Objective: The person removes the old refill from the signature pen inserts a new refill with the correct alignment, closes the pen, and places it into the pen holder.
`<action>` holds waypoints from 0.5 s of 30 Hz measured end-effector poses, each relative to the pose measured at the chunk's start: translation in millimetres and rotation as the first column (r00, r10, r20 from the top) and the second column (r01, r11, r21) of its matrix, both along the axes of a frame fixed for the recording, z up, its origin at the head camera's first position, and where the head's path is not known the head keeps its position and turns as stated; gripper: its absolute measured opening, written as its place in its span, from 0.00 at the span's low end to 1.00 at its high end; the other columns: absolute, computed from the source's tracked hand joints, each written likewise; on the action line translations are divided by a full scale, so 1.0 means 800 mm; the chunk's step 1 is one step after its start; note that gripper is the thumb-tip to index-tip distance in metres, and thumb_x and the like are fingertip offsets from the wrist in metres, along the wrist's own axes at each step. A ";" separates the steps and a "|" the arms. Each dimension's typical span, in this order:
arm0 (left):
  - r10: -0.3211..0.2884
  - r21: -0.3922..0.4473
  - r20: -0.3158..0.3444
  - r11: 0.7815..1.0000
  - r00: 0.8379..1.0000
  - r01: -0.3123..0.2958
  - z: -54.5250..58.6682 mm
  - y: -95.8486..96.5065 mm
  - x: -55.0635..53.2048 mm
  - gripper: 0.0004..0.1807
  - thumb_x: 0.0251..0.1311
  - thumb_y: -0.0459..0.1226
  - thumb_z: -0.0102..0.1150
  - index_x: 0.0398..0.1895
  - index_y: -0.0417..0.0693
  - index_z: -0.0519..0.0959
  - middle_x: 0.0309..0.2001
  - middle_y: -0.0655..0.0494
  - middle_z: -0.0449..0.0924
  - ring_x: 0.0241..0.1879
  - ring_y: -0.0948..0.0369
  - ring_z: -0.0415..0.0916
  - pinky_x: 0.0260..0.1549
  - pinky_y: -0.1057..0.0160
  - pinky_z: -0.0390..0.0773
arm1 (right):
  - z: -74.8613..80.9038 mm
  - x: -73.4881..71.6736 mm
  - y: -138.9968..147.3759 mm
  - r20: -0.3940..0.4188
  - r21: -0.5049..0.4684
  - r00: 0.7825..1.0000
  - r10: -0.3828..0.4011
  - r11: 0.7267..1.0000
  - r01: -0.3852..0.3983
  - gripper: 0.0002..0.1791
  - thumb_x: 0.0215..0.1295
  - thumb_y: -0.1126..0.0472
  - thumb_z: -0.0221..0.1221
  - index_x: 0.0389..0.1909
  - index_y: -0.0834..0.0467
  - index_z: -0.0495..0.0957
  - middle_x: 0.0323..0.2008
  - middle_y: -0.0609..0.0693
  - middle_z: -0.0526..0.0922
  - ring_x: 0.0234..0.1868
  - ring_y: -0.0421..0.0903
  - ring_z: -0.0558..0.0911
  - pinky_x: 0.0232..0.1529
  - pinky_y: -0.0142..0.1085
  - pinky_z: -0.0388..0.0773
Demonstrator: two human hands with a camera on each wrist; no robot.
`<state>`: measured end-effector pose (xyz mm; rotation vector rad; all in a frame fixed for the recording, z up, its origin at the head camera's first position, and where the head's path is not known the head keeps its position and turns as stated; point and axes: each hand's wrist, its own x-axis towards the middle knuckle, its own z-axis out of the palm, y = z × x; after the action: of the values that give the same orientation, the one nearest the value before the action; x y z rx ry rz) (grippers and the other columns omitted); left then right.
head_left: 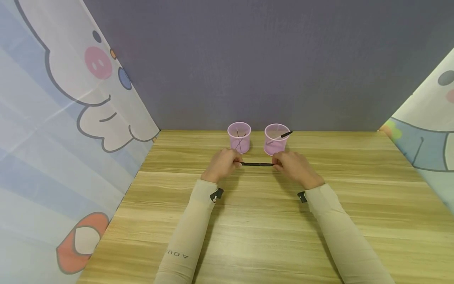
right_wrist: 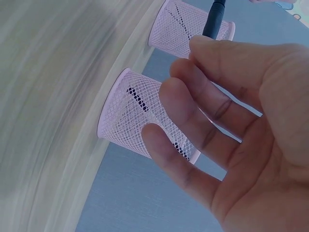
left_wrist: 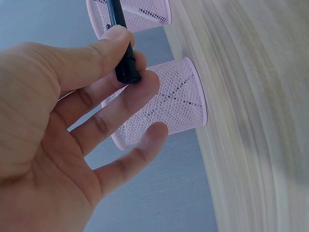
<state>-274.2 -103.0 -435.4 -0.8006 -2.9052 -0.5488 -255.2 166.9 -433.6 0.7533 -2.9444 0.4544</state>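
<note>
A black pen [head_left: 257,164] is held level between the two hands, just in front of two pink mesh cups. My left hand [head_left: 224,162] pinches one end of it between thumb and fingertips; in the left wrist view this black end [left_wrist: 128,67] shows close up, the other fingers spread loosely. The opposite end is pinched by my right hand [head_left: 293,167], with a dark grip section [right_wrist: 214,19] showing past the thumb. Behind the left hand stands the left cup [head_left: 239,138], holding thin dark sticks. The right cup [head_left: 275,140] contains a white pen with a black end [head_left: 286,134] leaning out over its rim.
Both cups stand upright near the back of the wood-grain table [head_left: 255,236], before a dark grey panel [head_left: 248,63]. Cartoon-printed curtains [head_left: 53,157] hang at the left and right sides. Dark wrist straps [head_left: 216,195] show at both sleeves.
</note>
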 end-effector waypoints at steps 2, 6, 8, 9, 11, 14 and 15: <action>-0.001 -0.001 -0.001 1.000 1.000 0.001 0.000 0.000 0.000 0.02 0.63 0.36 0.69 0.36 0.50 0.89 0.36 0.58 0.89 0.37 0.62 0.83 0.40 0.60 0.82 | 0.000 0.000 0.000 0.000 -0.001 1.000 0.000 1.000 0.000 0.03 0.65 0.62 0.67 0.36 0.55 0.83 0.31 0.46 0.84 0.34 0.46 0.82 0.38 0.48 0.80; -0.003 -0.004 -0.005 1.000 1.000 0.003 0.000 0.000 0.000 0.02 0.63 0.37 0.69 0.35 0.50 0.89 0.36 0.58 0.89 0.36 0.62 0.83 0.40 0.60 0.82 | 0.002 0.002 -0.001 -0.002 -0.005 1.000 -0.002 1.000 0.002 0.02 0.65 0.63 0.67 0.35 0.54 0.82 0.30 0.46 0.84 0.33 0.46 0.82 0.37 0.48 0.80; -0.004 -0.005 -0.008 1.000 1.000 0.004 0.000 0.000 0.000 0.02 0.63 0.37 0.69 0.35 0.51 0.89 0.36 0.59 0.89 0.36 0.62 0.83 0.40 0.60 0.82 | 0.002 0.002 -0.001 -0.002 -0.008 1.000 -0.001 1.000 0.001 0.03 0.64 0.63 0.67 0.35 0.54 0.82 0.30 0.46 0.84 0.33 0.46 0.82 0.37 0.48 0.80; -0.004 -0.005 -0.009 1.000 1.000 0.004 0.000 0.000 0.000 0.02 0.63 0.37 0.69 0.35 0.51 0.89 0.36 0.59 0.89 0.36 0.62 0.83 0.40 0.60 0.82 | 0.002 0.002 -0.001 -0.001 -0.009 1.000 -0.001 1.000 0.001 0.03 0.64 0.63 0.67 0.35 0.54 0.82 0.30 0.46 0.84 0.33 0.46 0.82 0.37 0.48 0.80; -0.004 -0.004 -0.009 1.000 1.000 0.004 0.000 0.000 0.000 0.02 0.63 0.37 0.69 0.35 0.51 0.89 0.36 0.59 0.88 0.36 0.62 0.83 0.40 0.60 0.82 | 0.002 0.001 -0.001 0.000 -0.012 1.000 -0.001 1.000 0.001 0.03 0.64 0.63 0.67 0.35 0.54 0.82 0.31 0.46 0.84 0.33 0.46 0.82 0.36 0.48 0.80; -0.004 -0.002 -0.004 1.000 1.000 0.004 0.001 0.000 0.000 0.02 0.63 0.36 0.69 0.35 0.51 0.89 0.35 0.59 0.88 0.36 0.62 0.82 0.40 0.60 0.81 | 0.001 0.000 -0.001 0.003 -0.015 1.000 0.001 1.000 -0.001 0.03 0.64 0.63 0.67 0.35 0.55 0.82 0.30 0.46 0.84 0.33 0.45 0.81 0.36 0.47 0.80; -0.003 -0.001 -0.002 1.000 1.000 0.003 0.001 0.000 0.001 0.02 0.63 0.36 0.69 0.35 0.51 0.89 0.35 0.59 0.88 0.37 0.62 0.82 0.40 0.60 0.81 | 0.001 0.000 -0.001 0.004 -0.015 1.000 -0.001 1.000 0.001 0.04 0.64 0.63 0.68 0.35 0.55 0.82 0.30 0.46 0.84 0.32 0.45 0.81 0.36 0.47 0.79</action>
<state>-273.6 -103.3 -434.6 -0.8057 -2.9030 -0.5460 -254.8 166.1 -432.5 0.7501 -2.9411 0.4785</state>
